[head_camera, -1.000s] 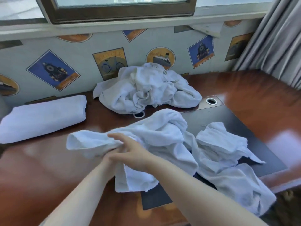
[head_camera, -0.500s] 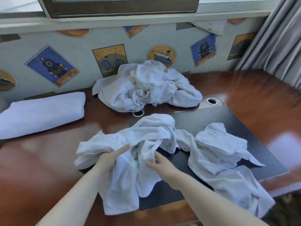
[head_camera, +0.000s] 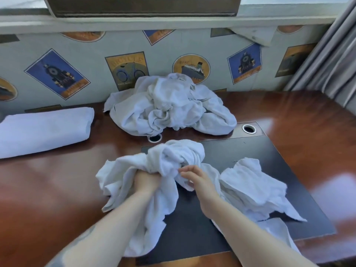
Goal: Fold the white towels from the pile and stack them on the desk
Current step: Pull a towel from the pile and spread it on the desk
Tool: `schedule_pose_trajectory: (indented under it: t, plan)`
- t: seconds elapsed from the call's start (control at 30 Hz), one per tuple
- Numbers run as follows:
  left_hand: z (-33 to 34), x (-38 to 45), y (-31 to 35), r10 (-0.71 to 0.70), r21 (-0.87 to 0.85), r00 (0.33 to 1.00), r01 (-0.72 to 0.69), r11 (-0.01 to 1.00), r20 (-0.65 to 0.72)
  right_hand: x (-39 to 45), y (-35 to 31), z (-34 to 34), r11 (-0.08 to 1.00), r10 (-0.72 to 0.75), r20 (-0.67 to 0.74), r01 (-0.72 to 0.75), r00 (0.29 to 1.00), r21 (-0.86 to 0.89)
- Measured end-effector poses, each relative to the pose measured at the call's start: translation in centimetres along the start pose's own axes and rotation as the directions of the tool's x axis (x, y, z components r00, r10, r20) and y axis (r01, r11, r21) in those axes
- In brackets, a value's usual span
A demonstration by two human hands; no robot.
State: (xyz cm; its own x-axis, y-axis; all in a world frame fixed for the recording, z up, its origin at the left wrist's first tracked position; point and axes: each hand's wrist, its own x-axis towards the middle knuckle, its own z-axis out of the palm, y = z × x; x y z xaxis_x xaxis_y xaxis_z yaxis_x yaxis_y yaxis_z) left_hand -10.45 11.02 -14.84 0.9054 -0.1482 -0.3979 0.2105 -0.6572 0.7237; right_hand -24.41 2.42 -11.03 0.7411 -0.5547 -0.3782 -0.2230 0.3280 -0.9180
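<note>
A crumpled white towel (head_camera: pixel 169 157) lies bunched on the dark pad at the desk's middle, part of it hanging toward me. My left hand (head_camera: pixel 144 179) grips a fistful of it, fingers buried in the cloth. My right hand (head_camera: pixel 196 177) pinches a fold just to the right of that. The pile of unfolded white towels (head_camera: pixel 169 106) sits at the back against the wall. A folded white towel (head_camera: pixel 44 130) lies at the far left of the desk.
The red-brown wooden desk (head_camera: pixel 289 116) has a black inset pad (head_camera: pixel 260 151) and two round cable holes (head_camera: pixel 248 129). The towel's loose end (head_camera: pixel 252 187) trails over the pad's right side and front edge. A grey curtain (head_camera: pixel 331 54) hangs at the right.
Both hands have gathered the towel into a tighter bunch and moved up toward the pad's middle. My left hand went from lying on the cloth to gripping it.
</note>
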Motion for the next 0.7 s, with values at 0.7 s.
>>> schedule_pose_trajectory:
  t: [0.7]
  plan:
    - [4.7, -2.4, 12.8, 0.445, -0.095, 0.664, -0.494, 0.864, 0.601, 4.1, -2.9, -8.6, 0.987, -0.124, -0.352, 0.078, 0.928, -0.143]
